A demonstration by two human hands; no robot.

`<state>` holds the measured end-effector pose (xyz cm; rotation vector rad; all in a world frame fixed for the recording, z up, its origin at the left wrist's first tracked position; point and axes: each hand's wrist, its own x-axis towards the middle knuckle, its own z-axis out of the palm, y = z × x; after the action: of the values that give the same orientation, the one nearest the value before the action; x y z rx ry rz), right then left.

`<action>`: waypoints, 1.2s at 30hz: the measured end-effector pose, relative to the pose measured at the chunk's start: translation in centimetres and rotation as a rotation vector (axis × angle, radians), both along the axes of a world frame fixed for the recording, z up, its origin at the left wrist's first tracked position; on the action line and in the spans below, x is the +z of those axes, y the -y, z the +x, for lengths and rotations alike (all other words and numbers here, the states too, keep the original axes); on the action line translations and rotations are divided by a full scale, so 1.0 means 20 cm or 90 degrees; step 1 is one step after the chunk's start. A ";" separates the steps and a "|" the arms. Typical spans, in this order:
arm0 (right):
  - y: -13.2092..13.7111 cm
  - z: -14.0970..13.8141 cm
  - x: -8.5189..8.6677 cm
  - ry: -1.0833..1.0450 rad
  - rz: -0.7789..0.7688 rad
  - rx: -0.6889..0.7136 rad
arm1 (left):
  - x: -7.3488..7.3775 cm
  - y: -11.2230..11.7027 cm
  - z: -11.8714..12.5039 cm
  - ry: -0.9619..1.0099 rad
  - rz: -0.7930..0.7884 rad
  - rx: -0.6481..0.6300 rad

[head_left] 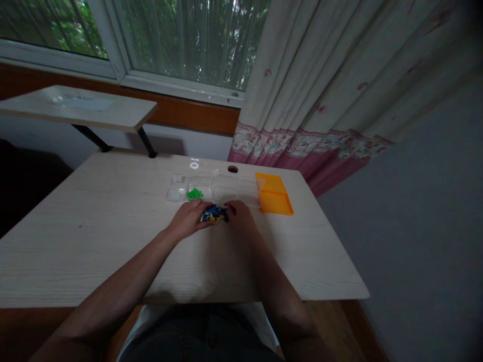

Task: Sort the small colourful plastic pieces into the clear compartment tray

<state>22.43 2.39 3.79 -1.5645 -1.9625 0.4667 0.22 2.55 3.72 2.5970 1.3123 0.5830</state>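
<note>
A pile of small toy bricks in blue, black and yellow lies on the table between my hands. My left hand cups the left side of the pile, thumb and fingers spread apart around it. At the right edge of the pile, my right hand has its fingers curled together; whatever is in them is too small or hidden to make out. Just beyond, a clear plastic tray with compartments holds a heap of green pieces in one of its left compartments.
An orange plastic case lies at the tray's right end. A round cable hole sits near the table's back edge. A raised shelf stands at the back left, and a curtain hangs behind the table.
</note>
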 end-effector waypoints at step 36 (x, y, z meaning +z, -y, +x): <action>0.06 -0.10 0.02 0.211 0.035 0.073 | -0.04 -0.04 -0.01 0.194 0.005 0.067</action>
<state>20.34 1.27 4.09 -1.5805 -2.3009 0.2042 0.08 3.30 2.98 2.3365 1.3480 0.9585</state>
